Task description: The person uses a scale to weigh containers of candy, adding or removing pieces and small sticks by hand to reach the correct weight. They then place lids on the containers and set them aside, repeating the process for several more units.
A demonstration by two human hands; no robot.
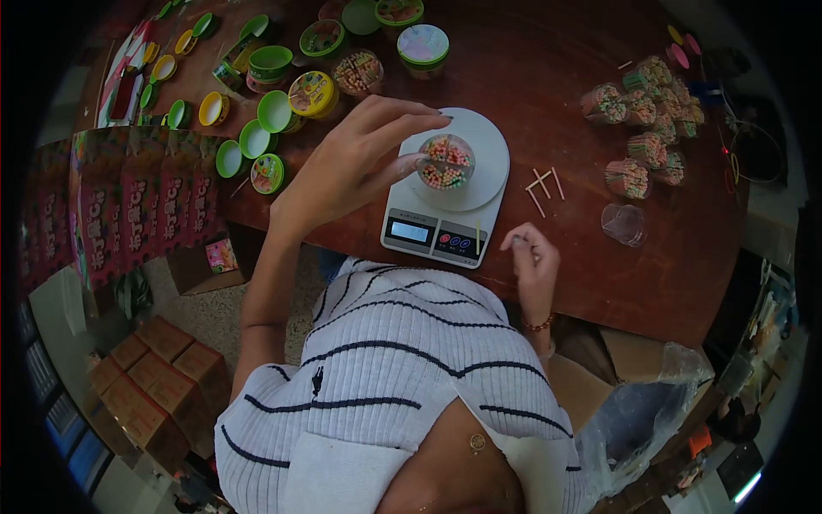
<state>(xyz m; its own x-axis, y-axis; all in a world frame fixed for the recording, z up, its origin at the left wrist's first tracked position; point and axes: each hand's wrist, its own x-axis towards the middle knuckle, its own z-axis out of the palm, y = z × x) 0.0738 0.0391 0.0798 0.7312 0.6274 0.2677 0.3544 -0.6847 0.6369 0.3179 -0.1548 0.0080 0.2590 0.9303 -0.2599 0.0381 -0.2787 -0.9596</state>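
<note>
A clear round cup [469, 161] with a divider stands on the white kitchen scale [490, 193], packed with thin sticks with pink, green and orange tips. My left hand [355, 158] reaches over the scale from the left, thumb at the cup's near left side and index finger stretched past its far side, with a gap between them. To the right of the scale, my right hand [535, 261] hovers by the table's front edge, fingers curled in. Whether it holds anything is hidden. One yellowish stick [478, 240] lies across the scale's button panel.
Several loose sticks [539, 187] and a clear plastic cup [623, 224] lie right of the scale. Stick-filled cups [648, 150] cluster farther right. Green and yellow tubs [274, 111] crowd the back left. Pink printed packaging [141, 201] hangs at left; an open carton [582, 385] stands below right.
</note>
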